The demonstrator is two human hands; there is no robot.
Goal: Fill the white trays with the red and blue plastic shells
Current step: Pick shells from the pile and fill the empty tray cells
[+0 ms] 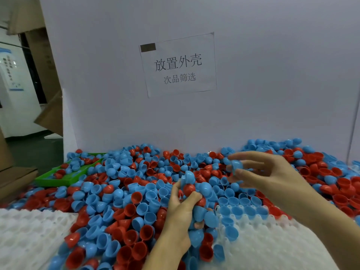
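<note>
Head view: my left hand is curled round a clutch of blue and red shells above the heap. My right hand pinches one blue shell between thumb and fingers. The right white tray holds a few blue shells; the left tray lies nearby.

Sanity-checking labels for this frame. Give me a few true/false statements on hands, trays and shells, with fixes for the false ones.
1. The left hand holds a clutch of shells. True.
2. The right hand pinches a red shell. False: it pinches a blue shell.
3. The white tray on the right has blue shells seated in its far row. True.
4. The green tray lies at the far right. False: it lies at the far left, partly buried in shells.
5. The paper sign lies flat on the pile. False: it hangs on the white board behind.
</note>
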